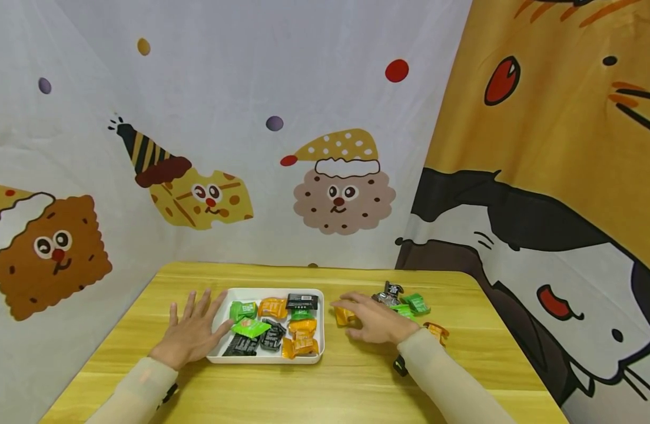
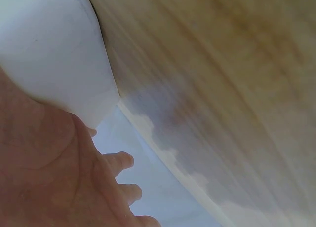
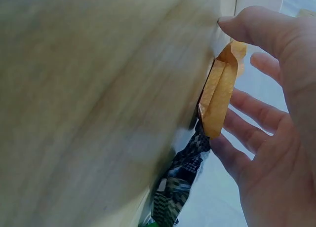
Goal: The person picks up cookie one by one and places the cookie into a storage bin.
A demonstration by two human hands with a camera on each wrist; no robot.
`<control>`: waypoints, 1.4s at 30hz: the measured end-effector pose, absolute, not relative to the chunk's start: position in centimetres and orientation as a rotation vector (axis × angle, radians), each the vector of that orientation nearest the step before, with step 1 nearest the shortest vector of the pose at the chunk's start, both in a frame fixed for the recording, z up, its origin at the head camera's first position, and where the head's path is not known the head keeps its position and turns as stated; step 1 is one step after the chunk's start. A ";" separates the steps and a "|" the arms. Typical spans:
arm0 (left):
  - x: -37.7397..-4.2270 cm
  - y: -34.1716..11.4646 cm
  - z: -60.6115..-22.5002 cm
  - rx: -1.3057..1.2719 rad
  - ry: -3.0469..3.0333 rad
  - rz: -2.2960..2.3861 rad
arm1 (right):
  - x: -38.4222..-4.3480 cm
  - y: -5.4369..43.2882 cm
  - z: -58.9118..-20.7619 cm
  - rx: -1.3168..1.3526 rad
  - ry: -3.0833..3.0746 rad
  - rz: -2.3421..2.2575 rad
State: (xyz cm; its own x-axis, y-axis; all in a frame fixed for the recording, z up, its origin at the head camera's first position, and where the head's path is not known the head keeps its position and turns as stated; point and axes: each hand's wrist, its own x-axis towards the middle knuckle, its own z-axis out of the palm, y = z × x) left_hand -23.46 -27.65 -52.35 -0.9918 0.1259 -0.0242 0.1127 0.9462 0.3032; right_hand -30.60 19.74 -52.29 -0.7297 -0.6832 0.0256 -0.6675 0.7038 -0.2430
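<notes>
A white rectangular tray (image 1: pixel 261 360) on a wood-grain table (image 1: pixel 282 397) holds individually wrapped packets in green (image 1: pixel 242 310), orange (image 1: pixel 272 307) and black (image 1: pixel 272 335), a bright green packet (image 1: pixel 251 327) lying just above a black one at left. At the tray's left edge, a person's left hand (image 1: pixel 189 333) is open, fingers spread, thumb over the rim. Right of the tray, the right hand (image 1: pixel 378 321), open with fingers extended, reaches around an orange packet (image 3: pixel 219 96) on the table. A checked black packet (image 3: pixel 173 192) lies beside it, its pale print too small to read.
</notes>
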 end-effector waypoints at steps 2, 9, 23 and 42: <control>-23.5 -27.7 -52.4 0.186 3.064 0.467 | -30.8 19.7 -52.3 -1.160 2.838 -0.346; -23.5 -27.6 -52.6 0.179 3.081 0.460 | -31.3 19.2 -52.3 -1.255 2.858 -0.310; -23.4 -27.7 -52.3 0.182 3.069 0.476 | -31.5 18.8 -52.1 -1.278 2.836 -0.322; -23.5 -27.6 -52.2 0.182 3.079 0.443 | -31.2 18.5 -52.2 -1.271 2.826 -0.418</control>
